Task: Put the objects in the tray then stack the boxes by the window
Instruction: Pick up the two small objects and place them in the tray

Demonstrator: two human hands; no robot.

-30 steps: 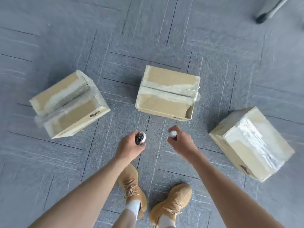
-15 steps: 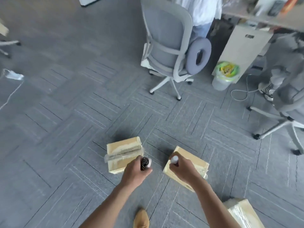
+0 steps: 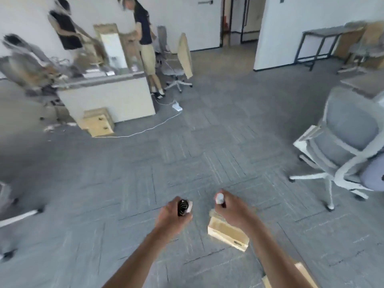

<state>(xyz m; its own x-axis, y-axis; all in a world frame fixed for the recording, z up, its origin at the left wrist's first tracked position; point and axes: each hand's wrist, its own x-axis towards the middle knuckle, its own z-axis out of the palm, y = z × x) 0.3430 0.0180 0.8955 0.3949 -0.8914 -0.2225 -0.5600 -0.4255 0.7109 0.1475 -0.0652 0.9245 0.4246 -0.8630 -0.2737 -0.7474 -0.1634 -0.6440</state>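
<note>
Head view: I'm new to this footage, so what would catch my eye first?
The two hands low in the middle: the left hand grips a small dark object, the right hand a white-capped one. Under the right wrist a cardboard box lies on the grey carpet; a grey chair stands far right.

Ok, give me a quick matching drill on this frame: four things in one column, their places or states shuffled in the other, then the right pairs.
Things:
1. left hand
2. right hand
3. cardboard box
4. office chair

Places or states:
A. on the carpet, partly under the right forearm
B. grips a small dark object with a white end
C. stands at the right edge of the view
D. grips a small white-capped object

Pairs: 1-B, 2-D, 3-A, 4-C
</note>
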